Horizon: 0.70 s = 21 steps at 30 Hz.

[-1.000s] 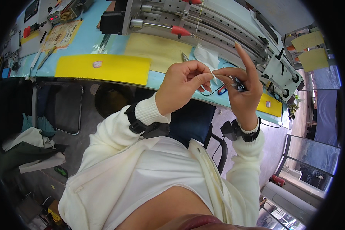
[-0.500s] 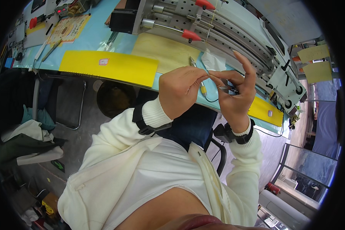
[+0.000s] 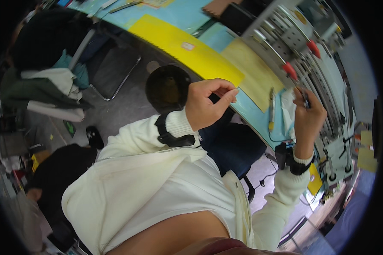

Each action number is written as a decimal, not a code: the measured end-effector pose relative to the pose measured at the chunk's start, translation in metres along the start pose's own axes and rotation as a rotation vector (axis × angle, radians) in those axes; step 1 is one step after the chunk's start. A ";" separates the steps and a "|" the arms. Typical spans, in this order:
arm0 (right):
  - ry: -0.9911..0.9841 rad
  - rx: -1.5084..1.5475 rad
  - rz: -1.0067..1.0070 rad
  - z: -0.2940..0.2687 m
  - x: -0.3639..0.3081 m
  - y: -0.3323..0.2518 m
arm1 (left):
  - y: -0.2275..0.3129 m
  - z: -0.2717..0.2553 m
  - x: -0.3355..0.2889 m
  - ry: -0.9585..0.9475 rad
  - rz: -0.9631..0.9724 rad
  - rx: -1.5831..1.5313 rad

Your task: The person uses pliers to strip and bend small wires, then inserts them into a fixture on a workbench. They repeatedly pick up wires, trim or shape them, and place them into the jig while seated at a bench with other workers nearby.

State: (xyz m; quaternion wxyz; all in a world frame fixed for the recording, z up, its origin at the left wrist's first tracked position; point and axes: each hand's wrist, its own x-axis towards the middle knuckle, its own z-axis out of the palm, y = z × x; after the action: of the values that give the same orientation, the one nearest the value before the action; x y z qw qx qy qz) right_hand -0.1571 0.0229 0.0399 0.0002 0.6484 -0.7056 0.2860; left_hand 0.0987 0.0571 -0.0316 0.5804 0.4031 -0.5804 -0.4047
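Note:
My left hand [image 3: 210, 104] is held in front of the table edge, thumb and forefinger pinched together. Something tiny and pale shows at those fingertips, too small to name. My right hand [image 3: 309, 117] is farther right, its fingers closed round a slim dark metal tool [image 3: 305, 98] whose kind I cannot make out. That hand is close to the red cone tip [image 3: 290, 70] on the metal rail machine [image 3: 281, 42]. Between the hands a silver pen-like tool with a yellow end [image 3: 271, 111] lies on the table, beside a crumpled white tissue [image 3: 288, 109].
A yellow strip [image 3: 187, 46] runs along the table's front edge, next to a pale yellow sheet [image 3: 253, 70]. Below stand a black bin [image 3: 169, 89] and a dark blue seat [image 3: 238, 144]. A person in black [image 3: 64, 180] is at the lower left.
My hands, together half a second ago, have come apart. The right has moved right, toward the red cone tip, with the metal tool. The view has turned, and the person in black has come into sight.

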 end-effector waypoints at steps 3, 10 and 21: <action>-0.031 0.182 -0.176 0.002 -0.001 -0.020 | -0.011 -0.021 -0.003 0.088 -0.002 0.028; -0.698 0.399 -0.343 0.021 -0.025 -0.066 | -0.043 -0.059 -0.006 0.307 -0.050 0.150; -0.521 0.518 -0.398 0.060 -0.027 -0.095 | -0.074 -0.082 0.005 0.438 -0.050 0.390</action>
State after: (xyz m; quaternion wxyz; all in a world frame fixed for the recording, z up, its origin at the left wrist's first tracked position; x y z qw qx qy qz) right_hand -0.0434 0.0234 0.0179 -0.2863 0.8013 -0.4476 0.2749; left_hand 0.1807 0.0269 -0.0995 0.5934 0.5988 -0.4980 -0.2030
